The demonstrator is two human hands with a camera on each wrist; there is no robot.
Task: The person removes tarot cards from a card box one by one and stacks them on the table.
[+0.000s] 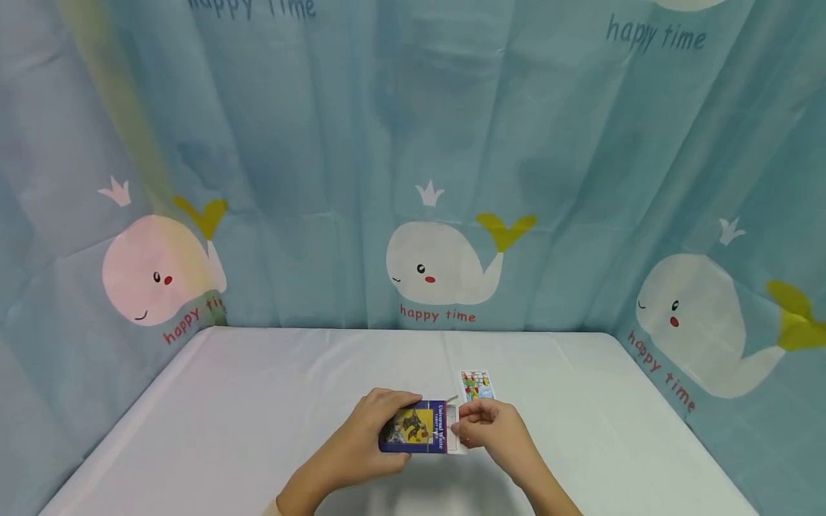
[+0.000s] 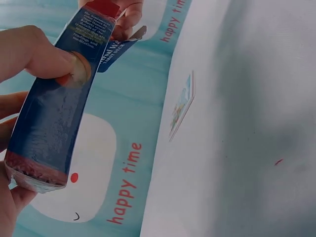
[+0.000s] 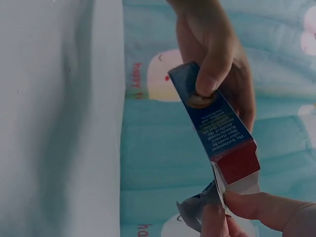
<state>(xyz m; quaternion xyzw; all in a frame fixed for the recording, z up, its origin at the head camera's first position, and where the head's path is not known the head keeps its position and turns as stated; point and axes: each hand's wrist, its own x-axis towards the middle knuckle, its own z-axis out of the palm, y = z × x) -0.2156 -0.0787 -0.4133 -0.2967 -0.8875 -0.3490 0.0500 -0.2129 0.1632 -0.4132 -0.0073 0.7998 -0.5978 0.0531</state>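
My left hand grips a blue tarot deck box, its thumb and fingers on opposite narrow sides. The box's front shows a yellow picture and "Universal Waite" lettering. In the right wrist view, its end stands open, with a red end section and a dark grey flap sticking out. There my right hand pinches a white piece between thumb and fingers. I cannot tell whether that is a card or part of the box. The box's inside is hidden.
A colourful picture card lies on the white tabletop just beyond my right hand; the left wrist view shows it edge-on. Blue curtains with whale prints hang behind the table and at both sides.
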